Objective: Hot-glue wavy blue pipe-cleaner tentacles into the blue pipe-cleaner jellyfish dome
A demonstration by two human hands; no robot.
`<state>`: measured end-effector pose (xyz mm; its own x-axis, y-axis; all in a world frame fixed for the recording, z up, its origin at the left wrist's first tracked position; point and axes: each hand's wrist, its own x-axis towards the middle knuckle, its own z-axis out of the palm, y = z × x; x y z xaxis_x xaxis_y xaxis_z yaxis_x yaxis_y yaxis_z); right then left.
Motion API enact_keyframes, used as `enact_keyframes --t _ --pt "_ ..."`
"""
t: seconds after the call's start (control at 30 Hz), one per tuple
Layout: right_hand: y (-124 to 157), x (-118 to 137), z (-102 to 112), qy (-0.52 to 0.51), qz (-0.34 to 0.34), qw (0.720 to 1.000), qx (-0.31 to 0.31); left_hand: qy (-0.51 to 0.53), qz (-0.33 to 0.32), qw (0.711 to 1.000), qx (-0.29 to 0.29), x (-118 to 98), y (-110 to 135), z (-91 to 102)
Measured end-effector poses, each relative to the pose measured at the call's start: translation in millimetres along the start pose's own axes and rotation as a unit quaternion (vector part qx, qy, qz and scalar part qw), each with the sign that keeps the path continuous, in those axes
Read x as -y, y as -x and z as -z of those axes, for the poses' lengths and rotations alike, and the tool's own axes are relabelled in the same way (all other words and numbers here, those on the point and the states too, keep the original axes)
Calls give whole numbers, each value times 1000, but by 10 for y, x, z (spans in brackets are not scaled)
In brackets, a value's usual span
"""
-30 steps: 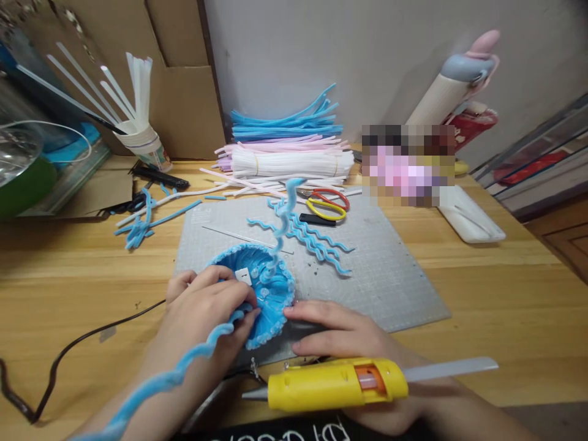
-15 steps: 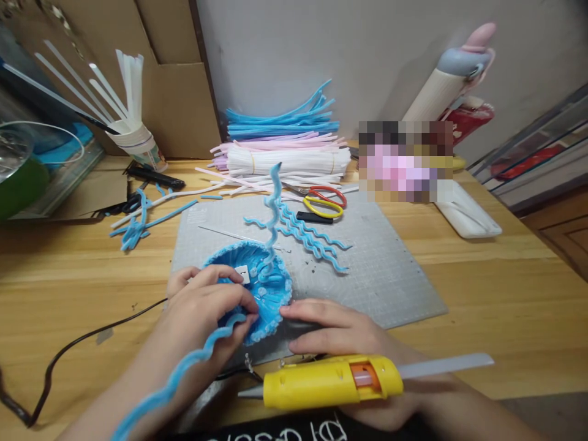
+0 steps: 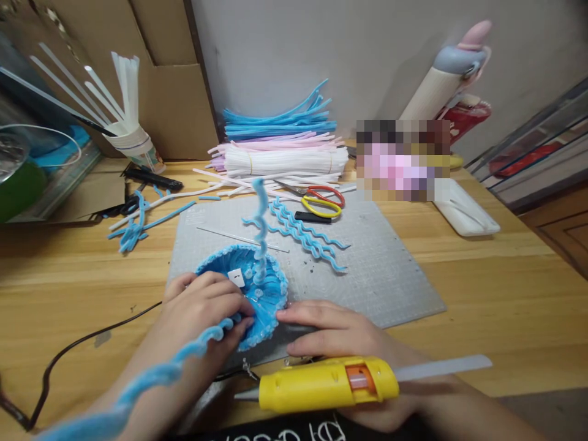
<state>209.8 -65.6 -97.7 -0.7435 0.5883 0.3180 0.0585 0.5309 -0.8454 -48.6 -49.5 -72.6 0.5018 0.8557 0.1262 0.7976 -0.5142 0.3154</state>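
My left hand (image 3: 214,306) pinches the end of a wavy light-blue pipe cleaner (image 3: 169,372) against the inside of a blue fuzzy-rimmed, bowl-shaped piece (image 3: 271,306). That pipe cleaner trails back over my left forearm. Inside the bowl another wavy blue strand (image 3: 261,236) stands upright, beside a small white tag (image 3: 236,278) and several pale dots. Two fingers of my right hand (image 3: 340,331) stretch out to the bowl's right rim. In the same hand rests a yellow hot glue gun (image 3: 328,384), nozzle pointing left, a clear glue stick (image 3: 445,367) out its back; its handle is hidden.
On the grey cutting mat (image 3: 367,275) lie several wavy blue pipe cleaners (image 3: 312,236), a thin rod (image 3: 229,236) and red-and-yellow scissors (image 3: 321,205). Bundles of white pipe cleaners (image 3: 285,162) and blue ones (image 3: 280,122) lie behind. A cup (image 3: 135,147) holds glue sticks. A black cord (image 3: 92,335) crosses the left.
The bowl has shifted slightly left and down with my left hand. The upright strand leans less, and the held pipe cleaner swings lower left. My right hand keeps its fingers at the rim.
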Motion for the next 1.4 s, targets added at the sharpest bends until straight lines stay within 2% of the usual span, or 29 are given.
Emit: enact_keyframes --t 0.2,0.53,0.73,0.9,1.4 --pt "-3 1 10 -7 0 1000 3 -60 -4 997 56 -40 -7 94" --pt "-16 17 11 -5 -3 1000 2 -45 4 999 3 -28 -35 37" --pt "-10 0 -6 -7 -2 1000 -3 -58 43 997 8 -43 -27 27" --pt "-13 9 -6 -6 -5 1000 -2 -60 39 997 -10 -52 -56 31" --pt "-79 30 -11 11 -4 999 32 -63 10 998 30 14 -52 27"
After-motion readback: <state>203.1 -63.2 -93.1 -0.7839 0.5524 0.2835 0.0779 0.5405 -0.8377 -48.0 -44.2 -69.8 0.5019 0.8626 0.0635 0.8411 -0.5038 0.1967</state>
